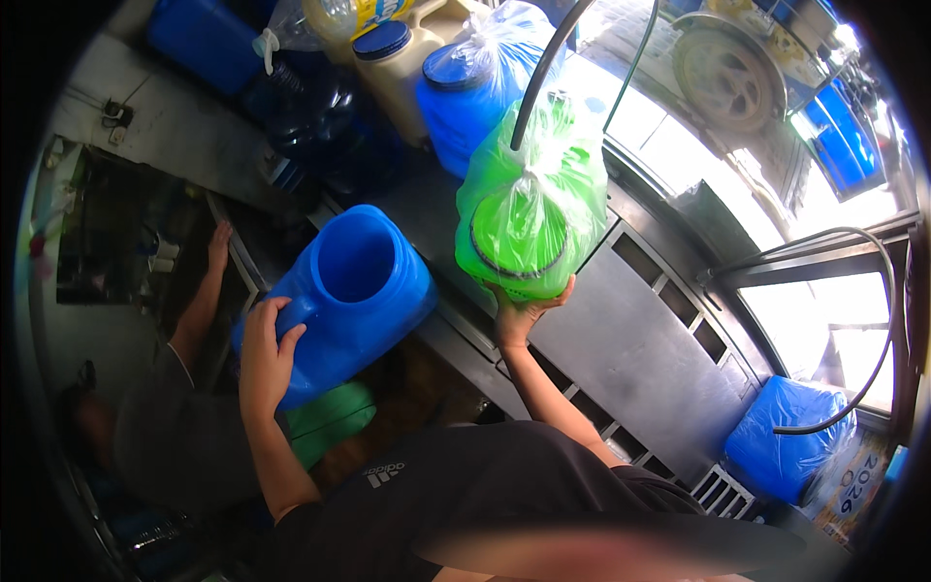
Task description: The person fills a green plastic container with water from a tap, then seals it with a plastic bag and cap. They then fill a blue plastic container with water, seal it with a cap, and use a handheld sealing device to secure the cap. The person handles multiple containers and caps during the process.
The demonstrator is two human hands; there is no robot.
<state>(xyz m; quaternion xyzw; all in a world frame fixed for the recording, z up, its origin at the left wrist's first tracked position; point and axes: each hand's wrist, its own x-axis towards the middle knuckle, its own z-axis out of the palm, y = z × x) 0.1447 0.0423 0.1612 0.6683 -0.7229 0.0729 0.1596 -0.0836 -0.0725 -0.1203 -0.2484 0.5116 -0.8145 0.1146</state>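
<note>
While it gapes open, the blue jug (364, 325) looks glossy.

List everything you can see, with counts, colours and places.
Open jug: 1, blue, left of centre
Bagged jug: 1, green, centre
Bagged containers: 2, blue, top, lower right
Lidded jug: 1, cream, top
Large bottle: 1, dark, upper left
Unclear object: 1, green, below open jug
Thick hoses: 2, dark, top, right
Counter: 1, grey, centre
Wheel: 1, pale, upper right
Printed sheet: 1, multicoloured, lower right
Forearm, possibly reflected: 1, bare, left
Other clutter: uncounted, mixed, edges
Shirt: 1, black, bottom
Left hand: 1, bare, on open jug
Right hand: 1, bare, against bagged jug
</note>
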